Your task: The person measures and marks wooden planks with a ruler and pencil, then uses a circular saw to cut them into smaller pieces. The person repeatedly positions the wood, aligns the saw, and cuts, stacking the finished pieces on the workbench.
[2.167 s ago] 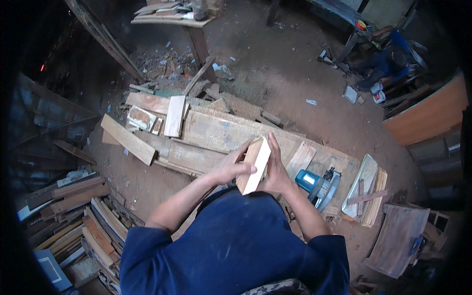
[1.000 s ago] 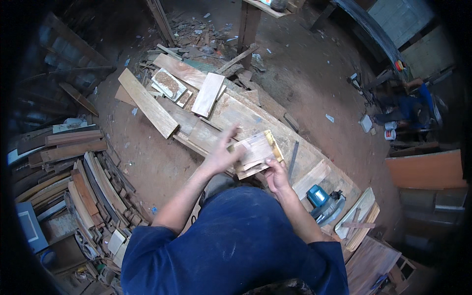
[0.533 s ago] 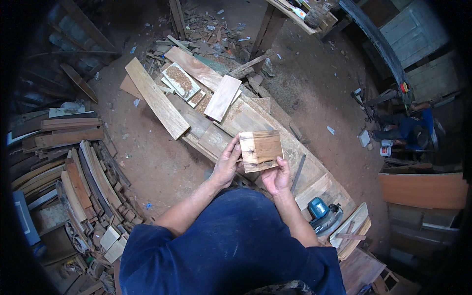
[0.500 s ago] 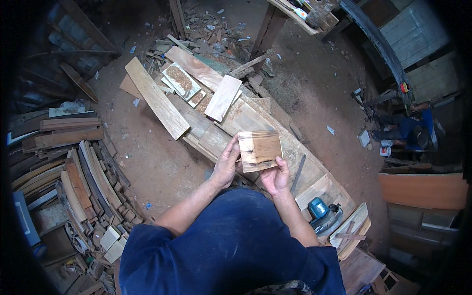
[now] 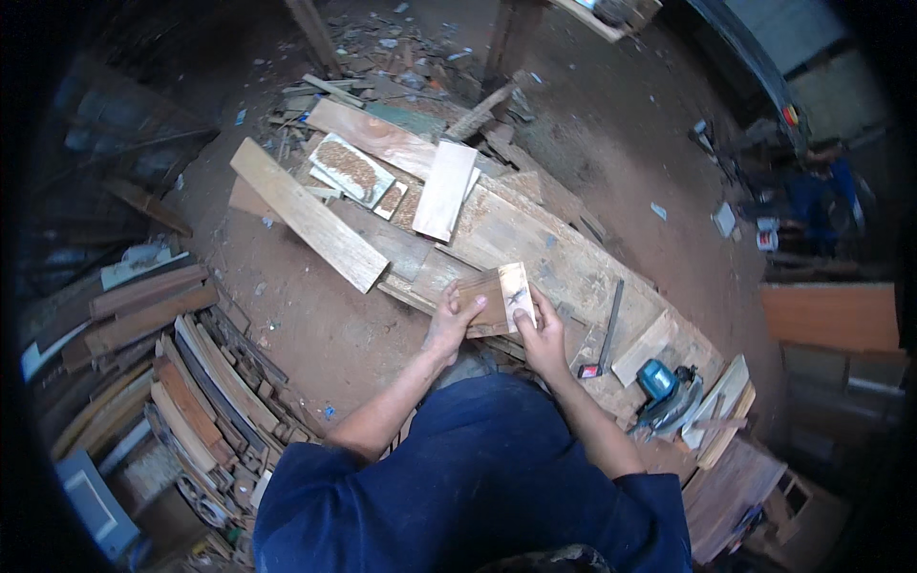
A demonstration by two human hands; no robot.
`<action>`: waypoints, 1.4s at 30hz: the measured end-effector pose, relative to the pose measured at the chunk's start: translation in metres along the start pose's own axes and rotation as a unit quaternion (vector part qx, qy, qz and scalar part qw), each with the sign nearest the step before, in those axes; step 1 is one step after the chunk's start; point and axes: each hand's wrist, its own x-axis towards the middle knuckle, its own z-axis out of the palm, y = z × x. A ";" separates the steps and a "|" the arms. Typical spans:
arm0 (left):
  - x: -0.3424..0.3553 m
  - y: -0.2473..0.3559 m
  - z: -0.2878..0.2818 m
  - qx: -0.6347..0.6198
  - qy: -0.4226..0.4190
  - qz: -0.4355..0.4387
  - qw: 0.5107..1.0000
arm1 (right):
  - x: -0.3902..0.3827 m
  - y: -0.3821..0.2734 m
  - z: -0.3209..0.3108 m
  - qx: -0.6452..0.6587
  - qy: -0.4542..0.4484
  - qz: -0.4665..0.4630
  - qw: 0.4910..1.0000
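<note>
I hold a small wooden board (image 5: pixel 489 303), brown with a pale band marked by a dark knot at its right side, over the workbench (image 5: pixel 535 244). My left hand (image 5: pixel 447 329) grips its left side, thumb on the face. My right hand (image 5: pixel 540 334) is closed on its pale right end. Beside my right hand lies a metal square or straight tool (image 5: pixel 611 320) with a dark bar. A teal circular saw (image 5: pixel 659 387) rests further right on the bench. Loose planks (image 5: pixel 444 191) and a board heaped with shavings (image 5: pixel 346 170) lie at the far left end.
A pile of boards (image 5: pixel 191 392) fills the lower left. Scraps litter the floor (image 5: pixel 401 53) behind the bench. Another person (image 5: pixel 821 196) is at the upper right, near a shelf. An orange panel (image 5: pixel 826 315) stands at the right, a wooden post (image 5: pixel 315 33) at the back.
The board has been turned in my hands: its pale band moved from the left side to the right, and it sits slightly lower in view. Both hands shifted their grip with it.
</note>
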 end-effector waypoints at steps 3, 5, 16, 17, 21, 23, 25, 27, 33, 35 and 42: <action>0.029 -0.009 -0.021 0.030 -0.003 0.007 1.000 | 0.008 -0.001 0.002 0.072 0.036 0.052 0.995; 0.055 -0.007 -0.038 0.068 -0.031 0.007 0.997 | 0.010 0.016 -0.005 0.062 0.108 0.037 0.992; 0.200 0.033 -0.045 0.262 0.025 0.115 0.958 | -0.016 0.042 -0.063 0.222 0.368 0.129 0.894; 0.206 0.029 -0.033 0.309 0.043 0.118 0.943 | -0.021 0.042 -0.065 0.241 0.361 0.122 0.893; 0.215 0.020 -0.022 0.611 0.107 0.317 0.717 | -0.030 0.036 -0.069 0.321 0.312 0.088 0.890; 0.193 0.012 -0.006 0.475 0.018 0.229 0.850 | -0.034 0.035 -0.069 0.350 0.295 0.079 0.885; 0.139 0.015 0.035 0.295 -0.104 0.011 0.950 | -0.043 0.037 -0.073 0.368 0.290 0.080 0.880; 0.085 0.019 0.062 0.208 -0.152 -0.084 0.963 | -0.047 0.036 -0.074 0.368 0.273 0.084 0.885; 0.005 -0.023 0.068 0.139 -0.174 -0.006 0.975 | -0.070 0.029 -0.087 0.307 0.185 0.056 0.932; -0.012 -0.029 0.071 0.074 -0.175 -0.004 0.982 | -0.086 0.023 -0.094 0.262 0.136 0.033 0.955; -0.085 -0.030 0.084 -0.069 -0.255 -0.086 0.961 | -0.108 0.010 -0.139 0.184 0.030 -0.029 0.982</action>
